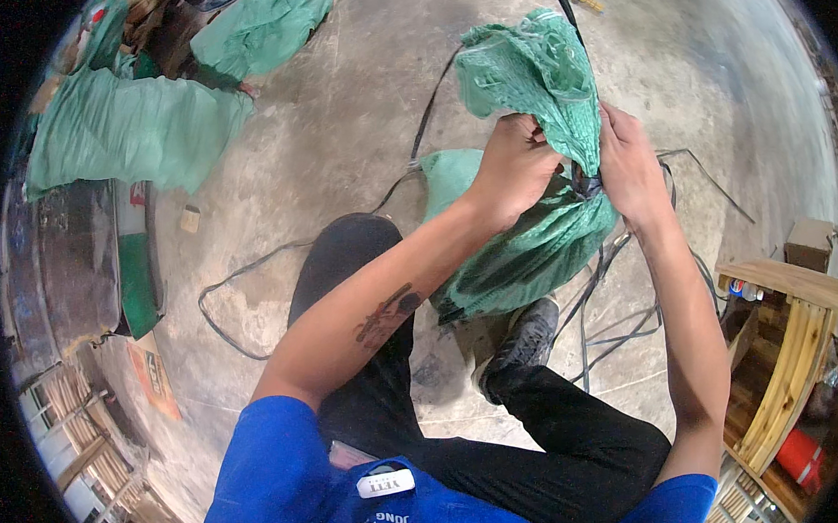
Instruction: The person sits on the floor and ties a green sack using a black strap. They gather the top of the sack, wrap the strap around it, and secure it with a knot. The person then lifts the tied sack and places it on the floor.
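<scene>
A green woven sack (531, 261) stands on the floor between my legs, its neck gathered and bound with a black strap (586, 183). Above the binding, the loose top of the sack flares out and flops to the left. My left hand (520, 168) is closed in a fist against the left side of the neck; what its curled fingers hold is hidden. On the other side, my right hand (631, 159) presses round the gathered neck just above the binding, most of its fingers out of sight behind the sack.
Lengths of black strap (589, 301) lie loosely across the concrete floor (338, 125) around the sack. Other green sacks (142, 129) lie at the far left near a dark metal piece (59, 258). A wooden shelf (790, 292) stands at the right beside a cardboard box (811, 244).
</scene>
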{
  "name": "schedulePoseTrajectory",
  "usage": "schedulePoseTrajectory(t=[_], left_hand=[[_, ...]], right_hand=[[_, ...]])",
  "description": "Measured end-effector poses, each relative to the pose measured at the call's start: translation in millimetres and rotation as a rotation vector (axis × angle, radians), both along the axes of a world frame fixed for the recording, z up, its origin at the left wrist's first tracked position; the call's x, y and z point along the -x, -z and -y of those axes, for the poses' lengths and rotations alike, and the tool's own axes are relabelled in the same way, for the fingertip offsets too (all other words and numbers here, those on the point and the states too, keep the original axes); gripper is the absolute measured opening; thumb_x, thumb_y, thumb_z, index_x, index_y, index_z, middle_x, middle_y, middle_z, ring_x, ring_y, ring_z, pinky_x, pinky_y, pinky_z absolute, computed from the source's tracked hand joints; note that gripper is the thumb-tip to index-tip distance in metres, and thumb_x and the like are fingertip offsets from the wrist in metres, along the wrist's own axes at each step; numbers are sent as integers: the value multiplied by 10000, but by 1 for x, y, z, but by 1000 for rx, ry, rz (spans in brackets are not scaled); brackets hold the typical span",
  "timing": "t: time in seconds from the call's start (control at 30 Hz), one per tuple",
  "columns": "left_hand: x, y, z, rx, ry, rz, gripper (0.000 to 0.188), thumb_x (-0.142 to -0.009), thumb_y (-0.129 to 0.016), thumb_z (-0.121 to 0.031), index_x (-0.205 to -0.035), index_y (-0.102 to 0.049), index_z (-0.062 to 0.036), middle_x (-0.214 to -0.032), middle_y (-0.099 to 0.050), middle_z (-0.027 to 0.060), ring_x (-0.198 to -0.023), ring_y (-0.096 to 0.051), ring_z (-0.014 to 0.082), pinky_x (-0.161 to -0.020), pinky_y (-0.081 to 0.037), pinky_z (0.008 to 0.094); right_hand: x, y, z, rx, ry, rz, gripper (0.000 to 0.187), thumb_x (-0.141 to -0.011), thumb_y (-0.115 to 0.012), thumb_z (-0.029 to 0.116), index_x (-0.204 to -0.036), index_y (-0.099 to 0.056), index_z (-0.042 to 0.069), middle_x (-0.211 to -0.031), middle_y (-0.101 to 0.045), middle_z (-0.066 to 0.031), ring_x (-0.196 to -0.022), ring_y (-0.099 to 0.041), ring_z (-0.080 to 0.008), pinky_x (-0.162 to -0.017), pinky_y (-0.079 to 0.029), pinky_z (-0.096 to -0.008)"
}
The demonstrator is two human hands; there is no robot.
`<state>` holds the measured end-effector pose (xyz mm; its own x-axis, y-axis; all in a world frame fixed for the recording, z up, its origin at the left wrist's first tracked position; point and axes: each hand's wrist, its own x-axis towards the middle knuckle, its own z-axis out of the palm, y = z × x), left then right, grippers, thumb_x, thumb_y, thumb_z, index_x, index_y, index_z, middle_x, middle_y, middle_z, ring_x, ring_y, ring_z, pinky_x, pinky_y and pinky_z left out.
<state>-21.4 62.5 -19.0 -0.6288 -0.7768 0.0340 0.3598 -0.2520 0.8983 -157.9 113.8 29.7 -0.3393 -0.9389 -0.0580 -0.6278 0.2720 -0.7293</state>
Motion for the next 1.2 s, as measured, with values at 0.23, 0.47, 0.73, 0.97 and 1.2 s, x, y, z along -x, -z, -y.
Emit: schedulePoseTrajectory(t=[0.23,0.47,0.73,0.97,1.2], left_hand=[[-4,-2,1,-6,-17,-56,130,-906,-573,-65,-990,-649,-3,-922,-679,30,-800,-617,86,-722,-501,269],[-2,4,2,-179,48,-194,181,-896,-617,-61,-1070,-629,-13,-1035,-655,21,-930,-593,96,-826,-478,279],[-13,23,14,-390,284,-62,82,-911,-608,-99,-961,-624,-36,-901,-607,-13,-808,-541,105,-713,-445,304],[-11,50,23,370,201,155,36,-868,-609,-57,-841,-605,-35,-822,-592,-15,-711,-512,120,-655,-437,320],[-1,10,11,-196,117,-332,148,-855,-625,-25,-987,-686,-1,-954,-695,15,-861,-606,87,-775,-479,276]], right_hand=[[-10,-3,3,128,-6,113,391,-1029,-374,264,-1061,-599,-54,-928,-640,-270,-878,-592,-439,-825,-459,-420],[-10,-11,-1,4,-40,151,412,-1037,-354,266,-1174,-584,-47,-1081,-637,-209,-1029,-583,-306,-944,-422,-358],[-12,-18,-2,-73,-91,163,454,-1021,-396,257,-1335,-493,-56,-1324,-542,-210,-1265,-487,-283,-1086,-325,-320],[-13,-21,-1,-111,-52,321,469,-998,-404,253,-1369,-482,-24,-1350,-546,-165,-1247,-497,-211,-1064,-351,-308],[-19,-11,-5,185,-17,328,444,-1061,-318,280,-1255,-561,-37,-1217,-628,-133,-1115,-570,-206,-1011,-394,-304]])
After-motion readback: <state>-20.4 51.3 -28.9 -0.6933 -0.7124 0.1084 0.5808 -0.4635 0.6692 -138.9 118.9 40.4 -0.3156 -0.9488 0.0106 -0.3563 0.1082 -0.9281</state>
